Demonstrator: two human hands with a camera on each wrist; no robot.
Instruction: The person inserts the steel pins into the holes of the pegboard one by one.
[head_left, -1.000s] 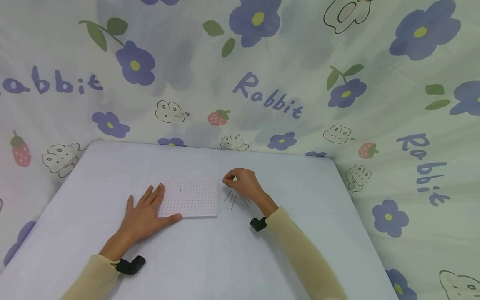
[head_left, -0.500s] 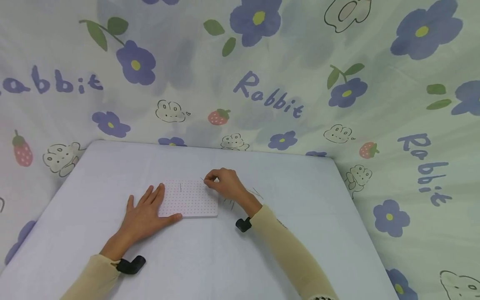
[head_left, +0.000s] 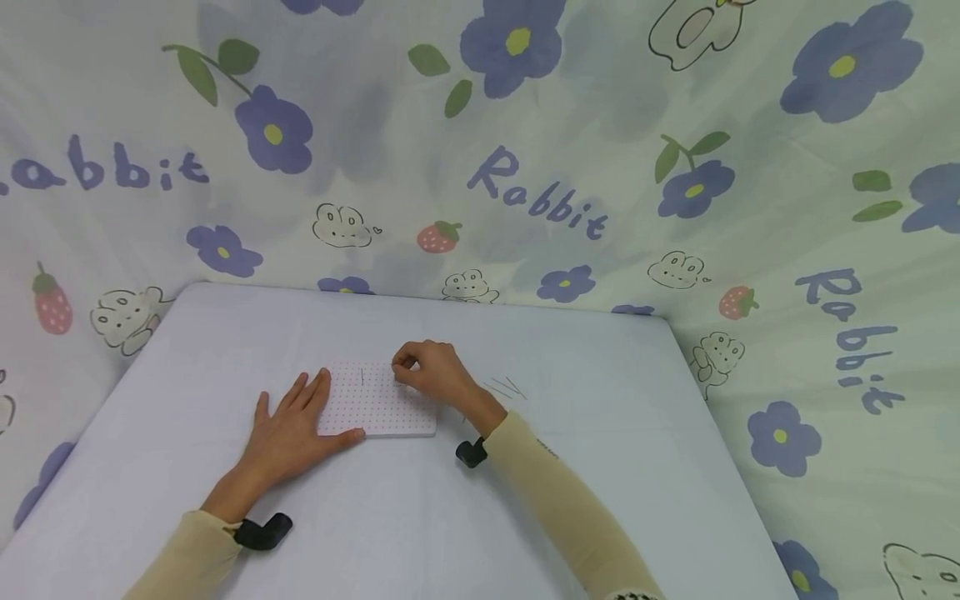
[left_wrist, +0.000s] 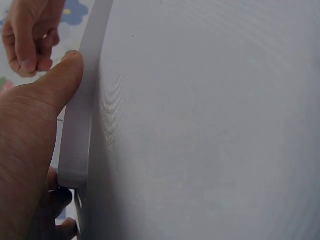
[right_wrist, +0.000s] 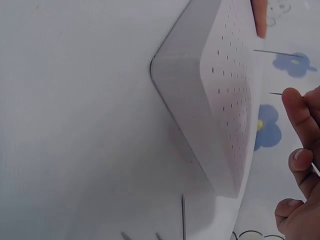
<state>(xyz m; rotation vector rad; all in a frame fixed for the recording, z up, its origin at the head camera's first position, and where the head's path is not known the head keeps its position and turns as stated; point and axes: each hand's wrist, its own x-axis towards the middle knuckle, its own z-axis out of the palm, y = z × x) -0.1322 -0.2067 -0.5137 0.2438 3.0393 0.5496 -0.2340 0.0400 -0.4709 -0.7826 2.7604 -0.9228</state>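
A white board (head_left: 375,408) dotted with rows of small holes lies on the table. My left hand (head_left: 288,429) rests on its left side with fingers spread, its thumb along the near edge. One thin needle (head_left: 362,377) stands upright in the board near the far edge; the right wrist view shows the standing needle (right_wrist: 277,52) as well. Over the far right part of the board, my right hand (head_left: 435,371) pinches another needle (right_wrist: 275,93) between thumb and forefinger. Its tip pokes out past the fingertip, above the holes in the right wrist view.
Several loose needles (head_left: 510,387) lie on the white tabletop (head_left: 615,400) to the right of the board, partly hidden by my right forearm. A patterned cloth (head_left: 390,125) with flowers and rabbits hangs behind the table and on both sides.
My right hand has moved left from beside the loose needles to over the board, carrying the pinched needle. The left hand has stayed in place on the board.
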